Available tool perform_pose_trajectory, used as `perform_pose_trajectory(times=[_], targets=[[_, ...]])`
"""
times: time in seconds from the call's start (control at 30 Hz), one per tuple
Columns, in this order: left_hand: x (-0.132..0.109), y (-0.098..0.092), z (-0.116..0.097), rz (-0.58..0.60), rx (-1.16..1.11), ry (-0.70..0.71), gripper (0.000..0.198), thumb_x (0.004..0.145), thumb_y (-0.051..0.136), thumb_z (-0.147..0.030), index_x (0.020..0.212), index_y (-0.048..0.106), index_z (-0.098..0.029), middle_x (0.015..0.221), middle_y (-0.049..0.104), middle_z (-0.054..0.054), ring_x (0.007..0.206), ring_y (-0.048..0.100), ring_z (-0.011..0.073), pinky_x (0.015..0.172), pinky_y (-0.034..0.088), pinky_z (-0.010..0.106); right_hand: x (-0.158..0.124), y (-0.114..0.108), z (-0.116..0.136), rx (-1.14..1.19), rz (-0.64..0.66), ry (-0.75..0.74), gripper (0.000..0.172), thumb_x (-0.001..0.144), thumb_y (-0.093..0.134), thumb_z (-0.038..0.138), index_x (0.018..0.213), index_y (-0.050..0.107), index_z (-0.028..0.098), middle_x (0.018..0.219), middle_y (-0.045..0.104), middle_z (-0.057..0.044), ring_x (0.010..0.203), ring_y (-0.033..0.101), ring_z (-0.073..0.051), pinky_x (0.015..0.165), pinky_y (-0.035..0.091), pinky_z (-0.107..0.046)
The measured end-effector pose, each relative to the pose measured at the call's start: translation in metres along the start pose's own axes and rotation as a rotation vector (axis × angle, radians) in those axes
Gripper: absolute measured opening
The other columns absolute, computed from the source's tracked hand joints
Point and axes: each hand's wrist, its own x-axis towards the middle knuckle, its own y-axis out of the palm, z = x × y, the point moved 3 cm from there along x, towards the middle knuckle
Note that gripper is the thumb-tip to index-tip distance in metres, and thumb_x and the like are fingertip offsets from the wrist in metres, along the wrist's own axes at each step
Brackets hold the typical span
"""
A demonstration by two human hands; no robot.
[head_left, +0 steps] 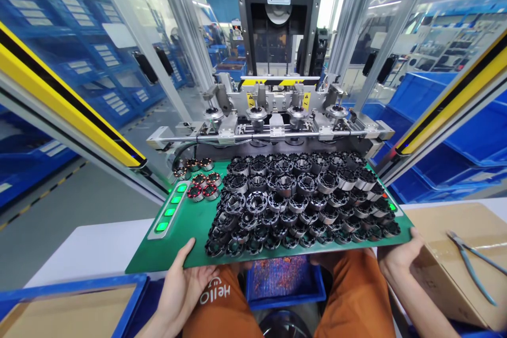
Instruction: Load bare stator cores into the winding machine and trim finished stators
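Observation:
A green worktop point(158, 253) lies before me, tilted slightly in view. My left hand point(184, 272) grips its front edge, thumb on top and fingers underneath. At the right front corner my right hand point(402, 253) holds the edge, its fingers partly hidden below. Many black-and-silver ring-shaped stator cores point(285, 184) stand on the worktop in stacked rows. To their left sits a small group of stators with copper windings point(209, 191). Lit green buttons point(169, 212) run in a strip at the left side.
Behind the worktop stands a machine with several metal spindles point(297, 112). Pliers point(471, 264) rest on a cardboard box point(447, 274) at right. A blue bin point(287, 303) with small coloured scraps is below, between the knees. Yellow-and-black posts point(71, 97) flank both sides.

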Motion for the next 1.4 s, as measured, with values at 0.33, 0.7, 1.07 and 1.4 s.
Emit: perform_pose_trajectory(times=[0.33, 0.7, 1.07, 1.4], targets=[[-0.008, 0.009, -0.005, 0.004, 0.003, -0.012, 0.019, 0.098, 0.06, -0.025, 0.11, 0.069, -0.014, 0.08, 0.074, 0.008, 0.057, 0.067, 0.0208, 0.058, 0.063, 0.035, 0.001, -0.003, -0.001, 0.016, 0.007, 0.01, 0.036, 0.084, 0.058, 0.05, 0.102, 0.069, 0.021, 0.098, 0.071, -0.001, 0.086, 0.06, -0.02, 0.07, 0.048, -0.032], [-0.01, 0.01, -0.006, -0.006, -0.01, -0.02, 0.014, 0.098, 0.059, -0.025, 0.104, 0.067, -0.015, 0.066, 0.064, 0.003, 0.051, 0.059, 0.0191, 0.055, 0.06, 0.034, -0.001, 0.0, 0.001, -0.019, 0.014, 0.017, 0.036, 0.082, 0.056, 0.052, 0.1, 0.068, 0.023, 0.087, 0.065, -0.001, 0.082, 0.056, -0.021, 0.068, 0.045, -0.032], [-0.01, 0.012, -0.005, -0.004, -0.031, -0.028, 0.015, 0.093, 0.063, -0.026, 0.103, 0.069, -0.016, 0.065, 0.063, 0.003, 0.053, 0.062, 0.0216, 0.052, 0.058, 0.034, -0.002, 0.002, 0.002, 0.001, -0.013, 0.01, 0.033, 0.088, 0.052, 0.047, 0.098, 0.07, 0.022, 0.093, 0.069, -0.001, 0.084, 0.059, -0.02, 0.069, 0.047, -0.032], [-0.011, 0.012, -0.006, -0.044, 0.008, -0.01, 0.02, 0.101, 0.056, -0.025, 0.11, 0.069, -0.013, 0.084, 0.077, 0.01, 0.059, 0.069, 0.0218, 0.057, 0.063, 0.035, -0.003, 0.003, 0.001, -0.007, -0.024, 0.016, 0.036, 0.086, 0.052, 0.05, 0.098, 0.069, 0.022, 0.095, 0.069, -0.001, 0.085, 0.06, -0.02, 0.065, 0.045, -0.031]])
